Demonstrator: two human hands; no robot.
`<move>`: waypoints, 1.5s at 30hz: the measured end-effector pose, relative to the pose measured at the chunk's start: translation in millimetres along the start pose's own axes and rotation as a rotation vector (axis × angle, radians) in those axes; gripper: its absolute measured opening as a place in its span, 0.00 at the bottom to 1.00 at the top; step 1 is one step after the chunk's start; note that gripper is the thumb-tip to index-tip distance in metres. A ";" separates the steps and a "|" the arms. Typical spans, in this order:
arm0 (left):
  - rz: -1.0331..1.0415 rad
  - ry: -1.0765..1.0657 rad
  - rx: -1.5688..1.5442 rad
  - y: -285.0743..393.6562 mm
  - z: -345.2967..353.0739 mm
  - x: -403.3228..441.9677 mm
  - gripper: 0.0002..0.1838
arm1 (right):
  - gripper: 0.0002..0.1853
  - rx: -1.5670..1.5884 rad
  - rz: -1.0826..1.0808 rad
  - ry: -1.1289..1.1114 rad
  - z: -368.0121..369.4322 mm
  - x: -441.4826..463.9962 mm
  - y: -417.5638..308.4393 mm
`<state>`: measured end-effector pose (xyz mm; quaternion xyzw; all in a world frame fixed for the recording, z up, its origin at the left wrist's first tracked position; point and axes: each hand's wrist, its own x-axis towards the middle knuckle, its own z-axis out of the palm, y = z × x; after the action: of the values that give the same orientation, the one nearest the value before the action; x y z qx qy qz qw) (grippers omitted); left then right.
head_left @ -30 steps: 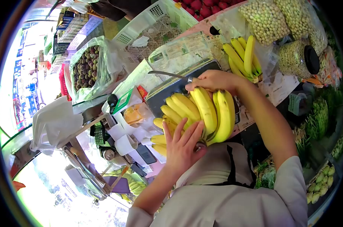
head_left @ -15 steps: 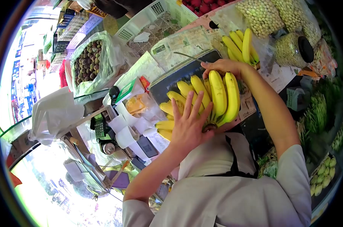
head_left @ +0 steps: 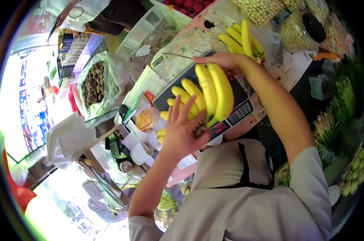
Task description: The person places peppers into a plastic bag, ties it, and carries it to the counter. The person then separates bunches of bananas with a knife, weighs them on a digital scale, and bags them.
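A bunch of yellow bananas [head_left: 219, 92] is over a dark electronic scale [head_left: 241, 112], hiding part of its platform and keypad. My left hand [head_left: 184, 130] grips the bunch near its crown, with fingers spread across the lower bananas and thumb beside the stem end. At the far side of the bunch is my right hand [head_left: 224, 63], its fingers partly hidden behind the bananas. A thin, slightly curved blade-like tool [head_left: 177, 55] sticks out to the left from between its thumb and fingers.
More bananas [head_left: 246, 40] lie beyond my right hand, near a dark-lidded jar [head_left: 296, 34]. To the left are a bag of round brown fruit [head_left: 94, 84] and a white plastic crate [head_left: 135, 36]. A person [head_left: 113, 18] stands at the top left.
The view has shifted, so hands and bananas appear farther left. The scale's keypad and red display now show beside the bunch. More of the person at the top left is visible.
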<state>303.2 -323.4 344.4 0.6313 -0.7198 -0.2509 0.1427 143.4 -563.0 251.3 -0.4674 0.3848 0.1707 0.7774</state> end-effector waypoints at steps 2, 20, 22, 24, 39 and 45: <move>-0.004 -0.016 -0.083 -12.2 -9.5 4.1 0.24 | 0.36 -0.021 -0.035 0.022 5.0 4.6 -9.3; -0.166 -0.164 -0.661 -42.3 -42.1 32.7 0.18 | 0.30 0.320 -0.321 0.421 47.1 -46.0 66.6; -0.198 -0.131 -0.542 -40.1 -41.7 28.1 0.18 | 0.26 0.323 -0.370 0.561 71.1 -89.2 93.8; -0.270 -0.093 -0.475 -30.8 -43.2 21.7 0.18 | 0.20 0.356 -0.376 0.576 101.6 -137.9 114.0; -0.336 0.246 -0.088 -0.1 -27.9 5.5 0.20 | 0.16 0.355 -0.300 0.466 186.0 -190.7 129.9; -0.376 0.237 -0.078 6.6 -27.8 6.0 0.21 | 0.16 0.185 -0.558 0.639 191.6 -167.8 128.7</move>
<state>311.3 -333.8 370.4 0.7734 -0.5575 -0.2247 0.2011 38.7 -317.7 352.9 -0.5112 0.4787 -0.2343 0.6742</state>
